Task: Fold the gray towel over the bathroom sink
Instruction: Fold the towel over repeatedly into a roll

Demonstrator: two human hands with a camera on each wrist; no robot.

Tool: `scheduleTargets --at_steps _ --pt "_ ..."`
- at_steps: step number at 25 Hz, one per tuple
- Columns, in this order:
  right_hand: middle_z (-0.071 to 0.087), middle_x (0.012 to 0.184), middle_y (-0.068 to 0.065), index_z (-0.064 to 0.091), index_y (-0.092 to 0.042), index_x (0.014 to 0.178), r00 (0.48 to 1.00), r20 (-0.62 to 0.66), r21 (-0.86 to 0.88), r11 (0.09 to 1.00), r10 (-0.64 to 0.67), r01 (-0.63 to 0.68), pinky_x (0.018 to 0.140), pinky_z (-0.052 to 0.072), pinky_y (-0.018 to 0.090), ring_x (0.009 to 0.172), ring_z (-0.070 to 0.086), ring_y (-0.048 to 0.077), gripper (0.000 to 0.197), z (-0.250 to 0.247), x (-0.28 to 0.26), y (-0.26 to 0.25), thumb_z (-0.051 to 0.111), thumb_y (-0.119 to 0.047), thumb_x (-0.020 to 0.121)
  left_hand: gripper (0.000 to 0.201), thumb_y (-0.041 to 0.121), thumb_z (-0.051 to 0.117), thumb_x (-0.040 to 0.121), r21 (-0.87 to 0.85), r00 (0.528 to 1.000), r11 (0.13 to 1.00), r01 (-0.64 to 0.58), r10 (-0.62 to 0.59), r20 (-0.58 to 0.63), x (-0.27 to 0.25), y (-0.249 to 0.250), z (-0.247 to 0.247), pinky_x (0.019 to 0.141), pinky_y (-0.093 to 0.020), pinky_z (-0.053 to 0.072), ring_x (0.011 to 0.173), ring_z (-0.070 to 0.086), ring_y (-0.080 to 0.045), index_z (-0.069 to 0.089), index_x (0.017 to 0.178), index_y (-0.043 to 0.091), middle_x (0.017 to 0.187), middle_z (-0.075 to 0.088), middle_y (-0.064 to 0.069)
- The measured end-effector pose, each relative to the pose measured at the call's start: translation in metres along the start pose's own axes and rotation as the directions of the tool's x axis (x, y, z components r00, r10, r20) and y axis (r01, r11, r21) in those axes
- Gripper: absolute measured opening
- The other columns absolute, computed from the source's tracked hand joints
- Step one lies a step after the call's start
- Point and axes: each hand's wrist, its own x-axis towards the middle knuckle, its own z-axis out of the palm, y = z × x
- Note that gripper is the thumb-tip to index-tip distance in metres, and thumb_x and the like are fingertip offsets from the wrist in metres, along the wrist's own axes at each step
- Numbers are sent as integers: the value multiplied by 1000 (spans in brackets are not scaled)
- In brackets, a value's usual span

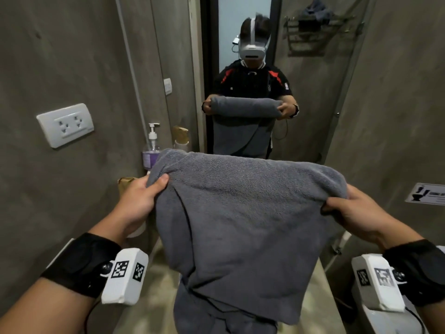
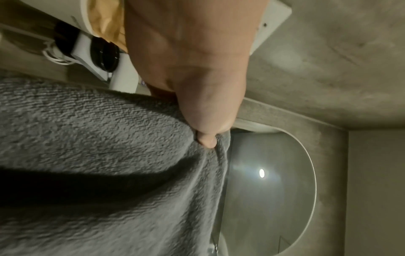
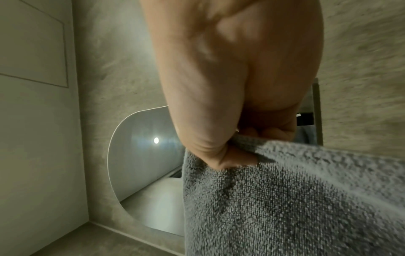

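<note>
Gray terry filled the space between both hands: the gray towel (image 1: 240, 218) hung doubled in the air before the mirror (image 1: 243, 68), its lower end trailing toward the desk (image 1: 154, 285). The left hand (image 1: 142, 196) pinched one top corner, thumb over the cloth; the right hand (image 1: 354, 215) had its fingers (image 3: 232, 155) clamped on the other.

Towel (image 1: 243, 213) between hands, before mirror (image 1: 243, 32).

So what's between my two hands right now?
Only the gray terry towel spans between the left hand and the right hand, each pinching a top corner; nothing else lies there, as the head view shows.
</note>
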Motion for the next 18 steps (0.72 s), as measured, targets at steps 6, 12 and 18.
scheduleTargets --at_steps 6,12,18 --pt "70 125 5 55 -12 134 985 157 -195 975 -77 107 100 54 34 116 66 15 70 5 -3 -4 76 15 72 56 10 92 61 262 989 957 -127 103 105 -10 4 -3 80 -16 56 100 72 -6 69 113 12 103 78 2" --pt "73 110 6 65 -8 115 990 5 -374 918 -138 130 92 53 28 97 67 6 53 15 10 -2 63 26 73 49 -7 85 68 514 959 812 -276 266 96 0 1 0 74 -4 47 87 65 1 66 109 12 97 70 13" --pt "72 106 23 71 -9 102 988 -142 -162 986 -52 29 97 50 63 108 66 41 22 12 19 4 66 2 84 46 5 75 85 235 973 946 -224 229 6 2 -8 -2 93 -25 52 109 66 -4 59 125 20 116 70 6"
